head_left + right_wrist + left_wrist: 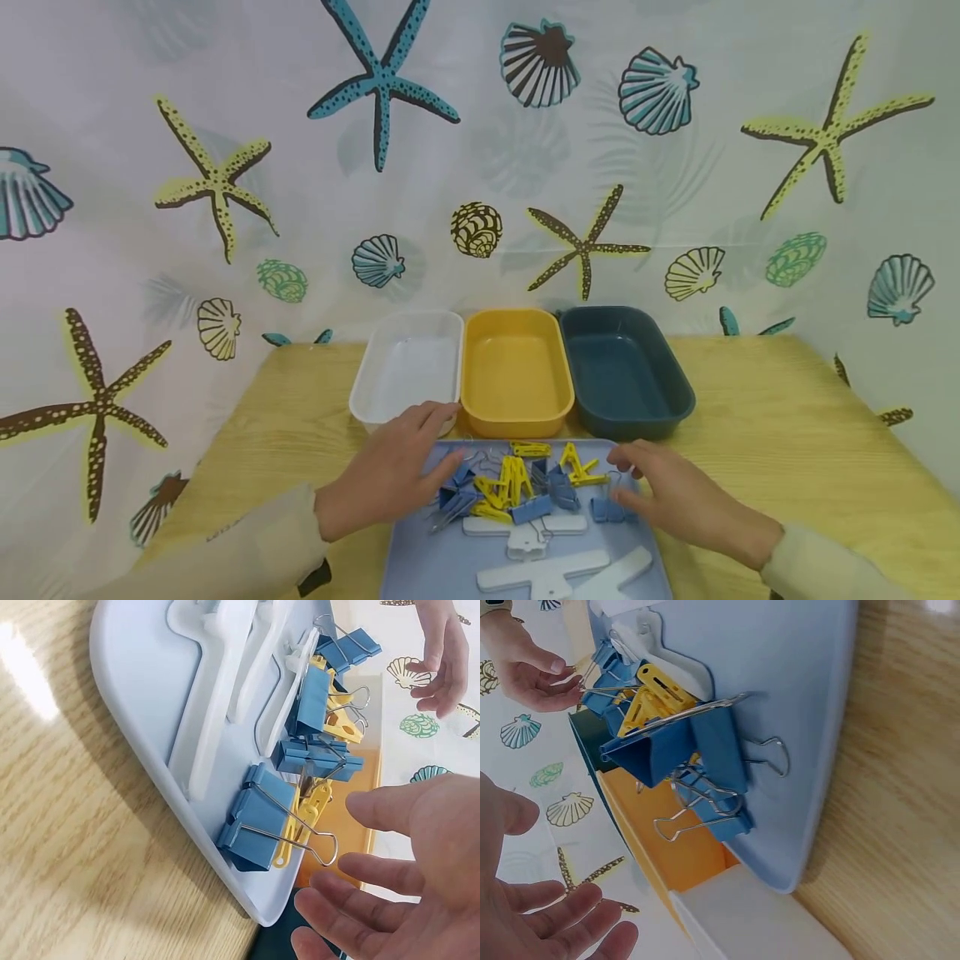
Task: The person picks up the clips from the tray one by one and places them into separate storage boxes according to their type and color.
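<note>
A light blue tray (427, 558) holds blue binder clips, yellow clothespins (515, 481) and white plastic bag clips (543, 573). Over its left edge hovers my left hand (390, 471), fingers extended and nothing in them, near several blue binder clips (718, 746) with wire handles. On the right, my right hand (682, 504) hangs beside a single blue binder clip (262, 817). Its fingers are loosely bent and empty; the right wrist view shows a small gap between them and the wire handle. Some clips overlap and partly hide one another.
Behind the tray stand a white bin (408, 367), a yellow bin (517, 367) and a dark teal bin (626, 367), side by side. They sit on a wooden table (765, 417). A curtain (465, 150) with shells and starfish hangs behind.
</note>
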`<state>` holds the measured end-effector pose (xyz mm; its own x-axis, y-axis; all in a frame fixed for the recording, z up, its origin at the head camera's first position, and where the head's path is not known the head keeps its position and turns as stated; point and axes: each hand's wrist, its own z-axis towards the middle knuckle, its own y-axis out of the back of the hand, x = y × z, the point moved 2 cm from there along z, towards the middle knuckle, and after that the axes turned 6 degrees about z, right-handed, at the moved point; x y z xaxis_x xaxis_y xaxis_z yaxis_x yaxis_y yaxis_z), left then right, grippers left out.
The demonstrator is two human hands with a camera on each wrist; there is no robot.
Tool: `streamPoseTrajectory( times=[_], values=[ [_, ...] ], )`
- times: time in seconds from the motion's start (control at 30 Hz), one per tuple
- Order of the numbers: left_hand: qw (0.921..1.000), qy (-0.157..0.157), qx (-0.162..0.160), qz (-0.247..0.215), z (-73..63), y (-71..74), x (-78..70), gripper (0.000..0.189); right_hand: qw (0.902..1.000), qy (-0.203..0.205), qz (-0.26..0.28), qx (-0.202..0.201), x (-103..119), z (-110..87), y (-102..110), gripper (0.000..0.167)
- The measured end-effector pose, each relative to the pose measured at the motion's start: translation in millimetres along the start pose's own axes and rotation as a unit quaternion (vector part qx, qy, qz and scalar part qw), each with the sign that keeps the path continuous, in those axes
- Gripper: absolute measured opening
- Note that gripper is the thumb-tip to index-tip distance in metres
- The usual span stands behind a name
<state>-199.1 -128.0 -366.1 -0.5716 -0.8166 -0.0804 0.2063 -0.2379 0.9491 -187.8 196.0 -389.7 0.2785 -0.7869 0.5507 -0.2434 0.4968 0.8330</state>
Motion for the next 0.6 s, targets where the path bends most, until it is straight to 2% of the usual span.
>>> streamPoseTrajectory(
  times=[0.17, 0.4, 0.6],
  values=[
    [0.9998, 0.019, 0.003, 0.005, -8.2, -12.6, 3.1, 0.056, 0.9997, 0.025, -0.003, -0.005, -4, 2.5, -5, 0.032],
    [0.9987, 0.051, 0.001, 0.003, -17.6, -30.2, 10.4, 0.052, 0.9996, 0.02, 0.01, -0.014, -6, 6.3, -6, 0.026],
    [0.9965, 0.078, 0.026, 0.012, -27.3, -39.6, 13.8, 0.045, 0.9998, 0.011, 0.014, -0.011, -6, 1.7, -6, 0.031]
  ],
)
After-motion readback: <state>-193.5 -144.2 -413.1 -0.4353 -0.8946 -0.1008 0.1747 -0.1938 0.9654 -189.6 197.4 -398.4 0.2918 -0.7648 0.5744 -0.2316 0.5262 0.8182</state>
